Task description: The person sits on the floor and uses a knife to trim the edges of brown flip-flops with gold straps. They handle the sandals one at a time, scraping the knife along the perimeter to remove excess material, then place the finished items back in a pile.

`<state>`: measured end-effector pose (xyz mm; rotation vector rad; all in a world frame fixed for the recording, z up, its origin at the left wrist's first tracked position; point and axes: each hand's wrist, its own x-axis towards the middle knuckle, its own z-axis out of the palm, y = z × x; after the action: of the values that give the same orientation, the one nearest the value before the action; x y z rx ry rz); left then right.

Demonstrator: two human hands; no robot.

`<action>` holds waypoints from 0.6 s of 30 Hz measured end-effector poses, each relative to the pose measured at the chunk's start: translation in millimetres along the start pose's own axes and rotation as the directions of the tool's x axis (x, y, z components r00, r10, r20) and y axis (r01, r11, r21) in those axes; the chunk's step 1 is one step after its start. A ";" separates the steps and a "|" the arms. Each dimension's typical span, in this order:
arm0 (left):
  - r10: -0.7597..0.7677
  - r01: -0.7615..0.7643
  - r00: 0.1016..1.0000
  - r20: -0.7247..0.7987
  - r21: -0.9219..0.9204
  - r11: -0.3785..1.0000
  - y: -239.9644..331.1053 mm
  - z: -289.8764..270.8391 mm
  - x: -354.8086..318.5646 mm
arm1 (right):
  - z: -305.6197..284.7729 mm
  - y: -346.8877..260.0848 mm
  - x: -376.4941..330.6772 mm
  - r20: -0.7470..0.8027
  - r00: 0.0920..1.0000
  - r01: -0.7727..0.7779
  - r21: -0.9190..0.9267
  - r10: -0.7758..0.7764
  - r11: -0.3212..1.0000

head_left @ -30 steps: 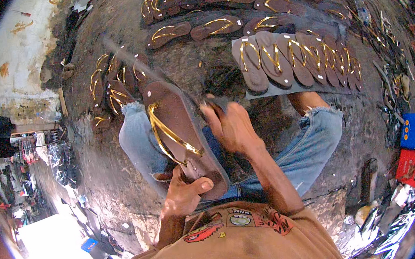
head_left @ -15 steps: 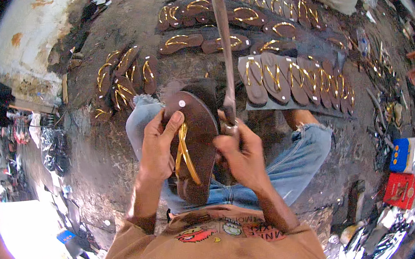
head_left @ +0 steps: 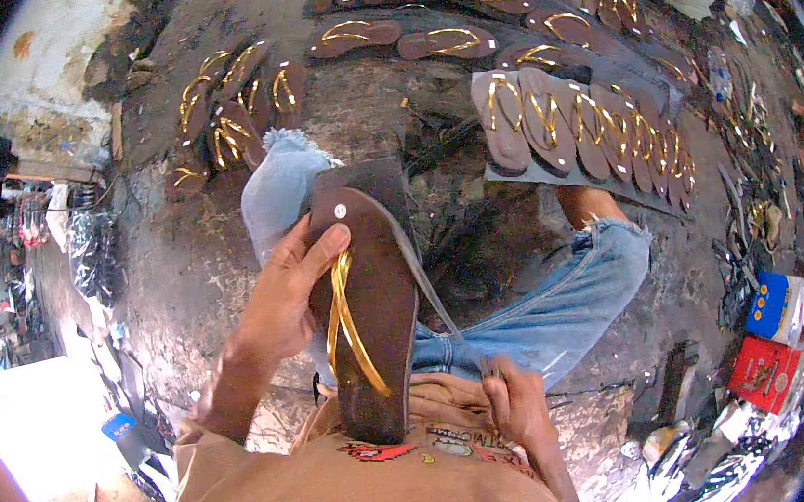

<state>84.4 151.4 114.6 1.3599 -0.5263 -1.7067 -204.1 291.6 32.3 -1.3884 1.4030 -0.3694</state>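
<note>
My left hand (head_left: 294,286) grips a dark brown flip-flop (head_left: 373,302) by its left edge, thumb on top beside the toe post. Gold straps run down the flip-flop, and a small white round sticker marks its toe end. Dark sole sheet (head_left: 377,173) sticks out past the toe. Along the right edge a thin grey strip (head_left: 421,273) slants down toward my right hand (head_left: 515,400); whether it is blade or trimmed sole I cannot make out. My right hand is closed around the knife's handle, low by my shirt, the blade smeared or hidden.
Several finished-looking flip-flops (head_left: 594,131) lie in a row on a grey sheet at the right. Others (head_left: 233,107) lie at the left and across the back. Red (head_left: 765,373) and blue (head_left: 768,305) boxes stand at the far right. My jeans-clad legs bend around the work.
My right hand has moved down toward my body from beside the flip-flop's edge, and the upright blade no longer shows there. The flip-flop has shifted slightly down, still in my left hand.
</note>
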 end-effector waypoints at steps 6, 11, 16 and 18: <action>-0.130 0.091 0.985 0.110 0.304 0.948 21.2 -8.4 5.8 | -36.7 -58.4 109.2 0.094 0.982 0.174 -0.124 -0.163 0.977; -0.167 0.086 0.977 0.130 0.477 0.875 24.4 -15.3 12.7 | -55.9 -106.8 166.3 0.255 0.913 0.356 -0.120 -0.318 0.927; -0.138 0.021 0.970 0.201 0.494 0.869 22.7 -17.8 22.0 | -84.8 -135.8 214.3 0.505 0.805 0.444 -0.164 -0.311 0.881; -0.101 -0.016 0.980 0.174 0.567 0.823 24.7 -12.9 24.5 | -91.4 -147.8 225.1 0.506 0.797 0.509 -0.267 -0.331 0.818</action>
<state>104.7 120.4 115.5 1.6209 -1.2046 -1.8084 -143.6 18.7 84.5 -1.9914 0.7920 -0.0423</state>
